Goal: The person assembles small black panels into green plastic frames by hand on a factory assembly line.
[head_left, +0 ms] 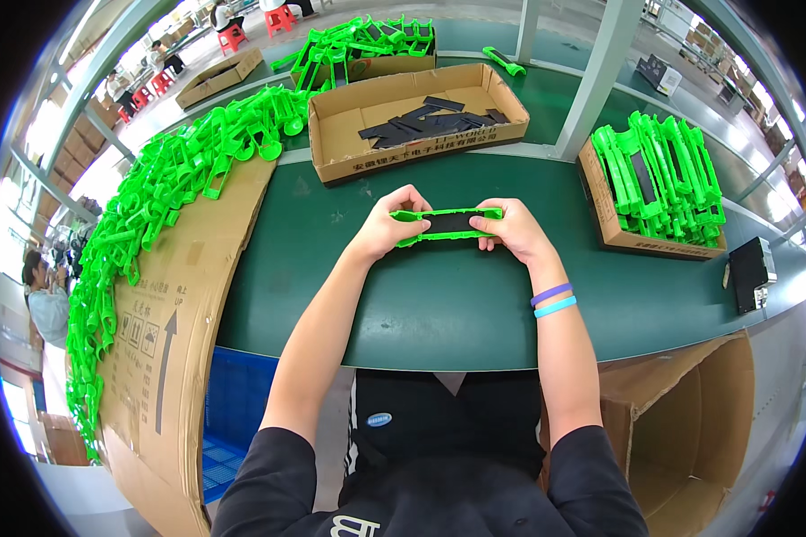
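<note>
Between my two hands lies a bright green plastic frame [447, 236], held level over the green table. A flat black strip [449, 222] sits in its middle. My left hand [392, 224] is closed on the frame's left end, the thumb resting on top. At the right end my right hand [514, 231] grips it the same way, thumb on the upper face and fingers curled beneath. Beyond my hands stands a shallow cardboard box [331, 166] with several loose black strips [430, 121] in it.
A big heap of green plastic parts [152, 197] covers a cardboard sheet [179, 304] on the left. More green frames fill a box [658, 242] at the right and another [389, 65] at the back. A metal post [600, 80] rises behind the table. Below right is an open carton [689, 421].
</note>
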Demonstrator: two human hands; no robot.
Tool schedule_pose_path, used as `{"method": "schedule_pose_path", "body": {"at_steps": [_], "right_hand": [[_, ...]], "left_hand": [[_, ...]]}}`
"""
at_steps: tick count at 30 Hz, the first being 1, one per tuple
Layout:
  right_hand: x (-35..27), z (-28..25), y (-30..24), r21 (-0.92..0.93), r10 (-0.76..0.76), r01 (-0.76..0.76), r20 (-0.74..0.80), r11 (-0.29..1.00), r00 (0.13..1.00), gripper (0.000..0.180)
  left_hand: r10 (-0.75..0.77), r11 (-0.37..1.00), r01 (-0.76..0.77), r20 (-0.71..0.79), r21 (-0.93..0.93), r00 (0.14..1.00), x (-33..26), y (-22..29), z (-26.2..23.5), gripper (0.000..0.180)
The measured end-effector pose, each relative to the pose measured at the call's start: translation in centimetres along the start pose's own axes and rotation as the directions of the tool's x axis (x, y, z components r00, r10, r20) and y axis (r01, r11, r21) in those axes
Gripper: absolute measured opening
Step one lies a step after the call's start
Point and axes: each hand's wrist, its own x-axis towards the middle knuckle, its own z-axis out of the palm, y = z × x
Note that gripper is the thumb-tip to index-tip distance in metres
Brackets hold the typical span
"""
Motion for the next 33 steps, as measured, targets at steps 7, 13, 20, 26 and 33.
{"method": "schedule_pose_path", "body": {"at_steps": [7, 13, 20, 26, 33], "right_hand": [[0.3, 0.7, 0.2, -0.151, -0.031, 0.021, -0.064, 0.988, 0.997, 0.016], [-0.1, 1.8, -0.2, -0.275, -0.016, -0.028, -0.156, 0.961, 0.988, 0.014], [-0.6, 1.2, -1.0, -0.307, 0.039, -0.053, -0.05, 0.95, 0.998, 0.021], [-0.5, 0.9, -1.1, -0.328, 0.079, -0.086, -0.034, 0.941, 0.996, 0.027], [-0.2, 1.2, -0.7, -0.371, 0.059, -0.092, -0.099, 0.924, 0.993, 0.03]], "left_hand": [[-0.02, 1.0, 0.02, 0.011, -0.02, 1.0, 0.1, -0.2, -0.2, 0.024], [-0.032, 0.998, 0.033, 0.007, -0.045, 0.999, 0.1, -0.6, -0.7, 0.024], [-0.049, 0.996, 0.05, 0.015, -0.076, 0.999, -0.2, -0.6, -0.6, 0.024], [-0.049, 0.997, 0.051, 0.039, -0.056, 0.998, 0.0, -0.3, -0.8, 0.022], [-0.011, 0.999, 0.012, 0.036, -0.035, 0.999, -0.1, -0.7, -1.0, 0.021]]}}
